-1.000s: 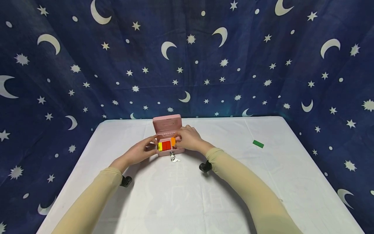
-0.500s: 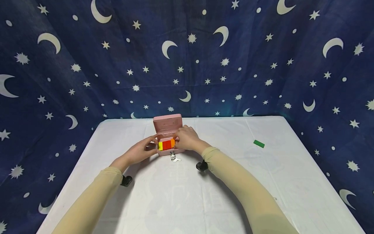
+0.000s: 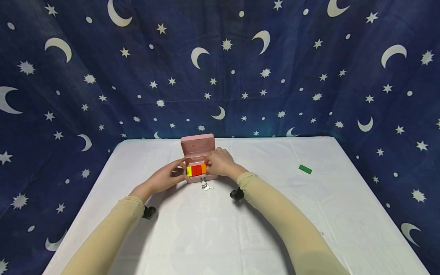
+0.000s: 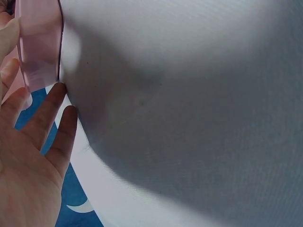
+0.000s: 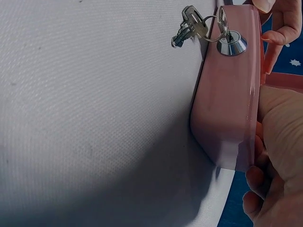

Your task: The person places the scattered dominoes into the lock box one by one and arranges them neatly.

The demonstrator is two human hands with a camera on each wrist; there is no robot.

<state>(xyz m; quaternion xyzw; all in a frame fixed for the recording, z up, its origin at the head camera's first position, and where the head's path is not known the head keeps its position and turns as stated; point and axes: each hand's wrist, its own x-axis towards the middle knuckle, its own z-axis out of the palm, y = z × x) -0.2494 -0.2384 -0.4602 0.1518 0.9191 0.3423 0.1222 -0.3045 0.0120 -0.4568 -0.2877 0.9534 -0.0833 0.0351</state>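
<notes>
A pink cash box [image 3: 198,146] stands on the white table with its lid raised. Inside, a yellow block [image 3: 189,171], red blocks [image 3: 196,170] and an orange block [image 3: 204,169] lie in a row. My left hand [image 3: 161,180] holds the box's left side, thumb at the front rim; in the left wrist view its other fingers spread along the side. Over the right part of the box, my right hand [image 3: 221,163] pinches the orange block; its fingertips are partly hidden. Keys [image 5: 191,24] on a ring hang from the front lock [image 5: 232,43].
A green block [image 3: 305,169] lies apart on the right side of the white table [image 3: 268,214]. Behind and around the table hangs a dark blue curtain [image 3: 137,68] with moons and stars. Each wrist carries a small black camera.
The right hand has moved slightly left and lowered the orange block into line against the red blocks. The left hand has stayed at the box's left side.
</notes>
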